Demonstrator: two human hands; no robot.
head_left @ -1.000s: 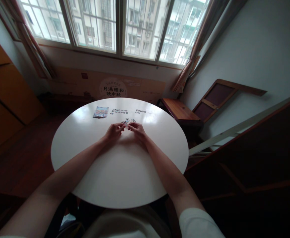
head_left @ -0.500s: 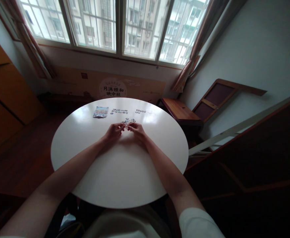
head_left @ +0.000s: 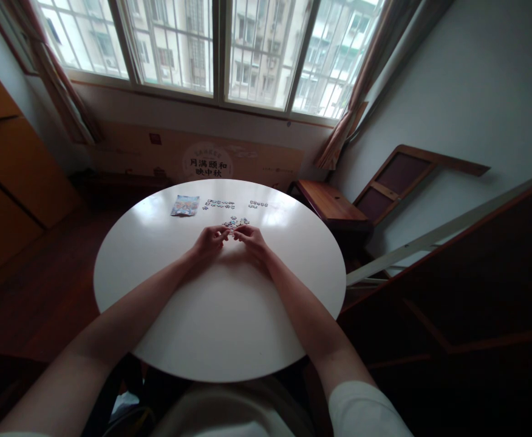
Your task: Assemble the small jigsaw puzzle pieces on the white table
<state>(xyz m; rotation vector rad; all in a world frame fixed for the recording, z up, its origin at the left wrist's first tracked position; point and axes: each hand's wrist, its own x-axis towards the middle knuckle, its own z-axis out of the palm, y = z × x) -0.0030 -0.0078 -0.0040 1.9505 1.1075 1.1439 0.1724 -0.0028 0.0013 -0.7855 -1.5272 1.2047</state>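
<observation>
Over the far half of the round white table [head_left: 229, 328], my left hand [head_left: 210, 240] and my right hand [head_left: 251, 238] meet almost fingertip to fingertip. Thumbs and fingers of both hands are pinched together around a small jigsaw puzzle piece; its outline is mostly hidden by the fingers. Just beyond the fingertips lies a loose pile of puzzle pieces [head_left: 241, 222]. Farther back, puzzle pieces are set out in rows, one group [head_left: 220, 204] on the left and a smaller group [head_left: 258, 204] on the right.
A colourful picture sheet or packet [head_left: 185, 206] lies left of the rows. Beyond the table's right edge stands a wooden seat [head_left: 327, 201], with a wooden-framed panel [head_left: 398, 176] by the wall. A printed banner [head_left: 248, 152] runs below the barred window.
Both hands stay in nearly the same place, fingertips together; only slight finger movement shows. The pile and the rows look the same.
</observation>
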